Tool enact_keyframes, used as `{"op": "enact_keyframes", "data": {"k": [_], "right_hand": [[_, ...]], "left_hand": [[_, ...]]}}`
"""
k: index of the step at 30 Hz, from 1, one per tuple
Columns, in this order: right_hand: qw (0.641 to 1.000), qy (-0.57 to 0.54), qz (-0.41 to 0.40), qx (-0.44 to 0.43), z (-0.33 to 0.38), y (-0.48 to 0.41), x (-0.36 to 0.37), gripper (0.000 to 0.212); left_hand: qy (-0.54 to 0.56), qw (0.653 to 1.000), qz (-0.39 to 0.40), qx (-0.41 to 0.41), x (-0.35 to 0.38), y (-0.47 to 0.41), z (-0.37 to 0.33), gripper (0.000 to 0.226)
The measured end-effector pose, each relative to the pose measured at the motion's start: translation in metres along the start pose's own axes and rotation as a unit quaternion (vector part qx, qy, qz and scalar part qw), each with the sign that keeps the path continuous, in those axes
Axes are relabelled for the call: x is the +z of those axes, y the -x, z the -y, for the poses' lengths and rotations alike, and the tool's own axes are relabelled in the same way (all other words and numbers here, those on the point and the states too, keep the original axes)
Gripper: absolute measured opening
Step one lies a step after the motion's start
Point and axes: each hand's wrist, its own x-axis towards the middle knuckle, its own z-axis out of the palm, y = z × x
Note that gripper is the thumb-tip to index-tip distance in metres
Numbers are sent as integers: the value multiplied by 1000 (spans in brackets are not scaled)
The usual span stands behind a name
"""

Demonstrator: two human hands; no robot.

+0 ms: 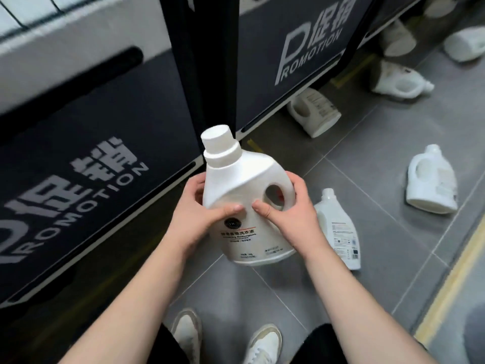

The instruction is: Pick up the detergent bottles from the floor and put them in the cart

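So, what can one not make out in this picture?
Head view only.
The held bottle: small label print is blurred.
The slim bottle on the floor: partly hidden by the right hand.
The tucked-in bottle: partly hidden under the promotion panel.
The top-right bottle: cut off by the right edge.

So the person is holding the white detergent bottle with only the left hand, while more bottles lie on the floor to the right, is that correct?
Not quite: the head view shows both the left hand and the right hand gripping the white detergent bottle. More bottles do lie on the floor to the right.
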Motion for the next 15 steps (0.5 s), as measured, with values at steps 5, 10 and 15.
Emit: {"op": "enact_keyframes", "data": {"k": [5,10,15], "right_hand": [[997,-42,-50,-41,161,71,-28,83],[985,-112,-76,-104,318,140,-50,89],[970,-163,-92,-156,436,199,-62,96]], "left_hand": [[-42,994,34,91,-14,73,-174,98],[-63,985,37,157,-35,154,-330,94],[-36,968,36,247,-55,221,-442,94]]}}
